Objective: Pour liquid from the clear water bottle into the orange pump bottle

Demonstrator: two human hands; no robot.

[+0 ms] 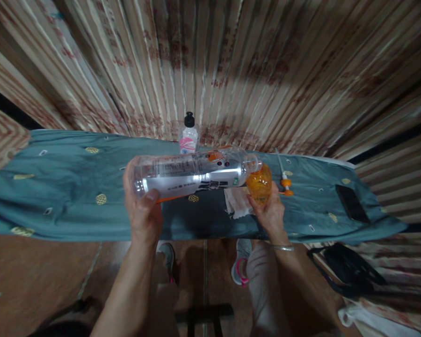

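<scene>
My left hand (pixel 142 206) is wrapped round the base of a large clear plastic bottle (pixel 192 172), which lies tipped on its side with its open mouth to the right. My right hand (pixel 271 211) grips a small orange bottle (pixel 259 183) held upright. The large bottle's mouth sits right over the small bottle's top. Both are held above a teal cloth-covered table (pixel 63 187). An orange pump top with a white tube (pixel 284 180) lies on the cloth just right of my right hand.
A small clear bottle with a black cap (pixel 188 135) stands at the table's back edge. A crumpled white tissue (pixel 236 202) lies under the bottles. A black phone (pixel 352 203) rests at the right end. A black bag (pixel 347 269) sits on the floor.
</scene>
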